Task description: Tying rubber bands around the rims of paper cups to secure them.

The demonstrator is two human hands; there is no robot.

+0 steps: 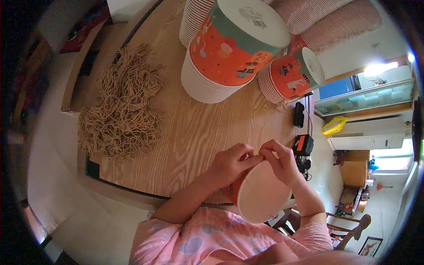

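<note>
A paper bucket point(264, 194) is tipped toward me at the table's near edge, its white inside facing up and a bit of its orange outside showing on the left. My left hand point(232, 165) is closed at the bucket's far rim, thumb and fingers pinched together. Right beside it, my right hand point(282, 161) also pinches at that rim, with its palm over the right side. The two sets of fingertips nearly touch. Whether a thin cord lies between them is too small to tell. Small marks show along the rim.
A tangled heap of brown twine point(126, 106) lies on the left of the wooden table point(194, 145). Upside-down stacks of orange and green paper buckets point(229, 53) and smaller tubs point(289, 73) stand at the back. Black devices point(303, 145) sit on the right. A wooden chair point(353, 227) stands at lower right.
</note>
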